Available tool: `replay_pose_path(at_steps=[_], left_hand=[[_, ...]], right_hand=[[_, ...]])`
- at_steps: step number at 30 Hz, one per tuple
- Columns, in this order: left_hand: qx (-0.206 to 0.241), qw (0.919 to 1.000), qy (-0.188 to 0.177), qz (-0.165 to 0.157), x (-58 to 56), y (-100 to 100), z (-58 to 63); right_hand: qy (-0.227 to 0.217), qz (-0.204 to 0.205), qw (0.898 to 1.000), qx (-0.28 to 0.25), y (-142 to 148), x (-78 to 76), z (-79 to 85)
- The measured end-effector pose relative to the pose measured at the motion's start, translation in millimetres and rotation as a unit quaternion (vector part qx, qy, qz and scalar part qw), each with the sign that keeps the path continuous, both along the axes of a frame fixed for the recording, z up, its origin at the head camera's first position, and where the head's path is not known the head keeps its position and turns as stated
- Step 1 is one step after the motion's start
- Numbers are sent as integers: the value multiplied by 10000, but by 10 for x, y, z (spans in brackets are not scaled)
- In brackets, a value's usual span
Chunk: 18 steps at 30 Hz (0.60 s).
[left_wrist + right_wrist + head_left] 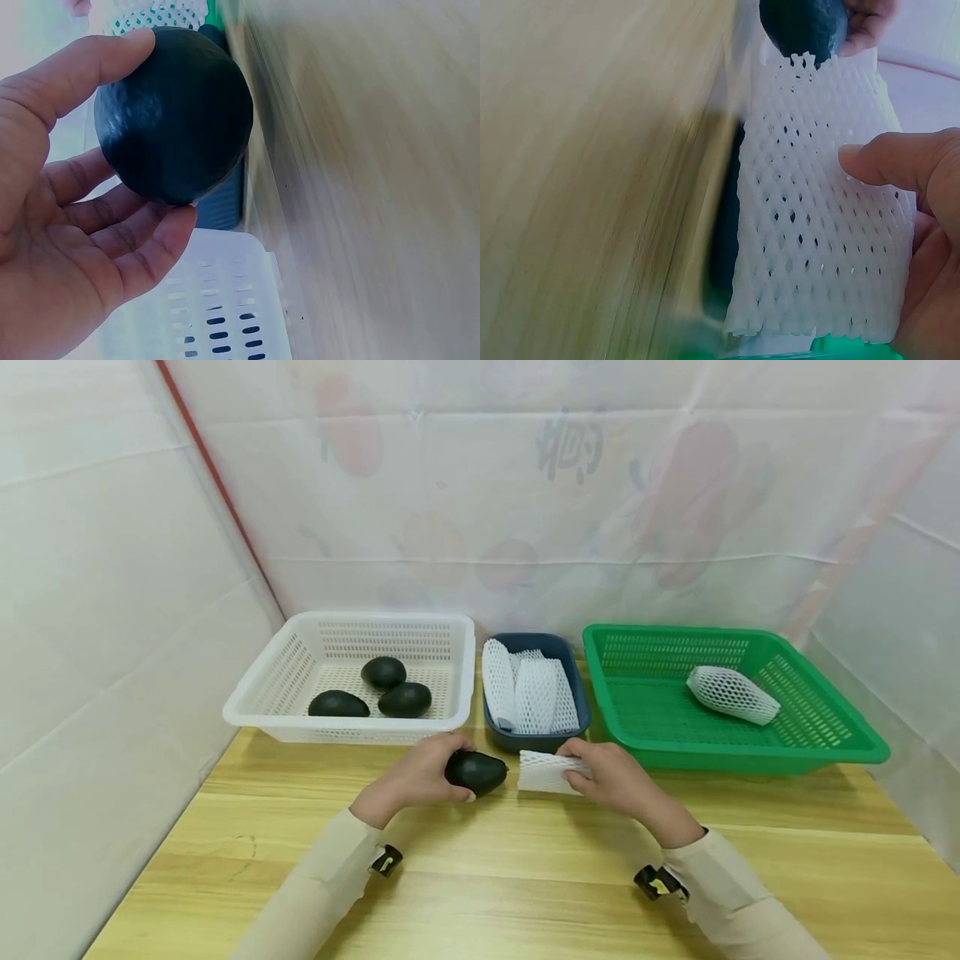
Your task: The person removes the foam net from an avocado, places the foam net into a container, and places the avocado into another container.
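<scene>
My left hand [433, 774] grips a dark green avocado [477, 773] above the table, thumb on one side and fingers curled on the other. The avocado [176, 116] fills the middle of the left wrist view, its narrow end toward the right hand. With thumb and fingers, my right hand [611, 777] pinches a white foam net sleeve [546, 772]. That sleeve [817, 202] looks flattened in the right wrist view, and its toothed end faces the avocado. In the head view a small gap separates the two.
Behind the left hand, a white basket [258, 721] holds three avocados [384, 672]. The blue bin [534, 742] in the middle holds several foam net sleeves [536, 693]. At right, a green basket [750, 758] contains one net-wrapped item [731, 695]. Wooden table [480, 893] lies beneath everything.
</scene>
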<state>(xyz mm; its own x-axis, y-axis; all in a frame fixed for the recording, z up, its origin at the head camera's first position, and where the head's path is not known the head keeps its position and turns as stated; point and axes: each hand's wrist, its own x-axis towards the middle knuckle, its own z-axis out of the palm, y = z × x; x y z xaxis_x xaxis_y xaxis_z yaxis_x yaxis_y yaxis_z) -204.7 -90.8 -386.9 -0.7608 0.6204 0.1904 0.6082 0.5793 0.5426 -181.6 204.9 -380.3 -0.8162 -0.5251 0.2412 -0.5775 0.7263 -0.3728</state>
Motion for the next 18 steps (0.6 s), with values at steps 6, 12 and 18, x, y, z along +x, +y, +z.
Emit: replay_pose_path(at_steps=[6,12,18], left_hand=[[1,10000,-52,36,11,17,17],[21,10000,-3,-6,5,11,10],[91,9999,-59,-63,35,-34,38]], right_hand=[[37,-20,10000,-39,-9,2,-10],[37,-52,10000,-36,-4,8,-5],[78,65,9996,-260,-19,-14,81]])
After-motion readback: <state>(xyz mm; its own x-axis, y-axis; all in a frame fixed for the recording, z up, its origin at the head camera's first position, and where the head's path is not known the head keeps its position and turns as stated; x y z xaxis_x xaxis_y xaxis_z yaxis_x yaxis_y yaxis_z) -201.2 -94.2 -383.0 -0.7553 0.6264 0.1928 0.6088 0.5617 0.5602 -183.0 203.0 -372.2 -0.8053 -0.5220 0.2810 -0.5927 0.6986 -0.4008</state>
